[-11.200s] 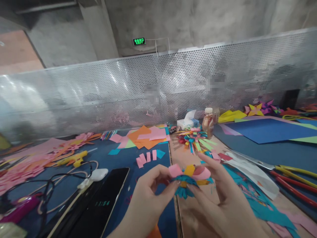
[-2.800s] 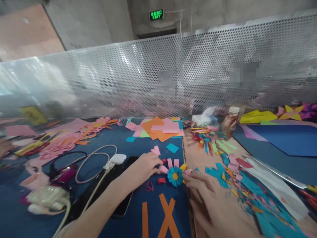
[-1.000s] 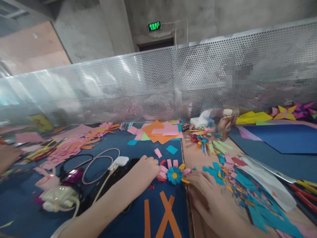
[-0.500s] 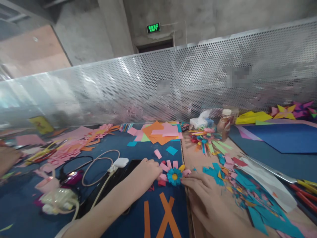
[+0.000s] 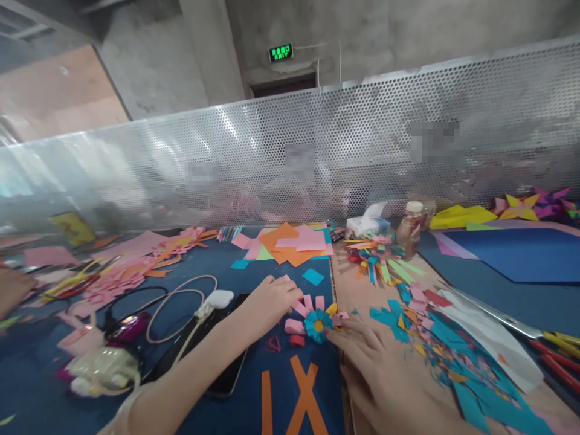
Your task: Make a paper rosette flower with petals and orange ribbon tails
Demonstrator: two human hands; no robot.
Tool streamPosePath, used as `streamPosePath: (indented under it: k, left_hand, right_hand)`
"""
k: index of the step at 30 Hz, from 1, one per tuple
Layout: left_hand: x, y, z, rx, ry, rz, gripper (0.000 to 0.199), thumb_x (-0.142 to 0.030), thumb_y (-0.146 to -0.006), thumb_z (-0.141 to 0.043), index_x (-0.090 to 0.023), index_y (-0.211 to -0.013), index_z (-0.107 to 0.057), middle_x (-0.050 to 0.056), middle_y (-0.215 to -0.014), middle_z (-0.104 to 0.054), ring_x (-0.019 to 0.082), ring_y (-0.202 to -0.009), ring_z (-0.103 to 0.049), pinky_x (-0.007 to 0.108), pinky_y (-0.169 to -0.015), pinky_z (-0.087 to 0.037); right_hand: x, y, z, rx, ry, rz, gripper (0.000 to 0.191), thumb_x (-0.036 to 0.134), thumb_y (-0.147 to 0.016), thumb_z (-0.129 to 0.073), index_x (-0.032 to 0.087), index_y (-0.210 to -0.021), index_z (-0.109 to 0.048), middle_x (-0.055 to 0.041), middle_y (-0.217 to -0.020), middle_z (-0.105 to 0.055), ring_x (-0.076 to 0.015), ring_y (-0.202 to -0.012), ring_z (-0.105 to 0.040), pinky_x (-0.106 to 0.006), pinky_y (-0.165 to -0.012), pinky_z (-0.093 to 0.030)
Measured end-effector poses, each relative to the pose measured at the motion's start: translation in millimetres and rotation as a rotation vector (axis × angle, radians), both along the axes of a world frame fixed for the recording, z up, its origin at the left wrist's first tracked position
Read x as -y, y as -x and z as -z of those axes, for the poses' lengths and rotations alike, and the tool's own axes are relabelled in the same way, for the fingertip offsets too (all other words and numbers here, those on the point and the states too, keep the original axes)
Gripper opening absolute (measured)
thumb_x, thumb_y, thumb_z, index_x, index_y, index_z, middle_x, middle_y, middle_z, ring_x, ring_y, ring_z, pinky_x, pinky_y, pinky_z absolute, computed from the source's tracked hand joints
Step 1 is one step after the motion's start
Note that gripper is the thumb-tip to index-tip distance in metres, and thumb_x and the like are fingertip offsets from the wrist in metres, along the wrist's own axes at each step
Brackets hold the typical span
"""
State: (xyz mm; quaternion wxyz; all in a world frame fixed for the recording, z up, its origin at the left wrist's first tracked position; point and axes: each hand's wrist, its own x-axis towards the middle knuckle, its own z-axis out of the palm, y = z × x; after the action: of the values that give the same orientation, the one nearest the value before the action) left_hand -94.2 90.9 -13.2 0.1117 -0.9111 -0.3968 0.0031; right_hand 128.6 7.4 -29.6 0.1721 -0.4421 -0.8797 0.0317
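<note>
A paper flower (image 5: 318, 326) with a blue fringed middle, an orange centre and looped pink, red and yellow petals lies on the dark blue table top. My left hand (image 5: 277, 297) is at its upper left, fingers bent together beside a pink petal; whatever sits under the fingertips is hidden. A small pink paper piece (image 5: 285, 278) peeks out behind that hand. Lying low on the right, my right hand (image 5: 376, 356) has its fingers stretched out, the tips touching the flower's right edge. Orange paper strips (image 5: 302, 393) lie below the flower.
A black phone (image 5: 229, 374) with a cable lies under my left forearm. Blue paper scraps (image 5: 480, 374) and scissors (image 5: 512, 317) are at the right, near a bottle (image 5: 410, 232). Coloured sheets (image 5: 290, 241) are stacked at the back. Another person's hand (image 5: 13, 290) shows at far left.
My left hand has shifted slightly up and right, off the flower's left petals, uncovering a looped pink petal and a red outline shape. My right hand still rests at the flower, slightly farther left.
</note>
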Motion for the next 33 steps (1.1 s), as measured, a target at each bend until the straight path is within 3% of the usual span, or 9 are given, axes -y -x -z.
streamPosePath:
  k: [18,27,33]
  left_hand:
    - [3.5,-2.6,1.5,0.010,0.034,0.005,0.014,-0.016,-0.086,-0.048,-0.020,-0.079,-0.060,-0.001,-0.082,-0.064,0.016,-0.082,-0.054,0.029,-0.062,-0.025]
    - [6.1,-0.5,-1.1,0.013,0.055,-0.033,0.011,-0.021,-0.086,-0.049,-0.021,-0.090,-0.060,0.001,-0.092,-0.065,0.017,-0.090,-0.055,0.028,-0.066,-0.029]
    - [9.1,10.2,1.0,0.073,0.052,0.019,0.017,-0.028,-0.088,-0.045,-0.020,-0.092,-0.060,0.002,-0.097,-0.063,0.017,-0.093,-0.054,0.027,-0.072,-0.034]
  right_hand:
    - [0.8,1.8,-2.7,0.021,0.027,0.020,0.050,0.009,-0.074,-0.044,0.022,-0.121,-0.051,-0.0073,-0.121,-0.053,-0.0266,-0.112,-0.046,-0.044,-0.086,-0.046]
    - [1.3,0.5,-0.9,0.022,0.013,0.018,0.051,0.008,-0.074,-0.044,0.023,-0.122,-0.050,-0.0062,-0.122,-0.052,-0.0266,-0.113,-0.045,-0.045,-0.086,-0.045]
    - [0.9,1.0,-0.7,0.018,0.053,0.021,0.051,0.008,-0.075,-0.043,0.023,-0.123,-0.050,-0.0064,-0.123,-0.051,-0.0258,-0.114,-0.044,-0.045,-0.089,-0.043]
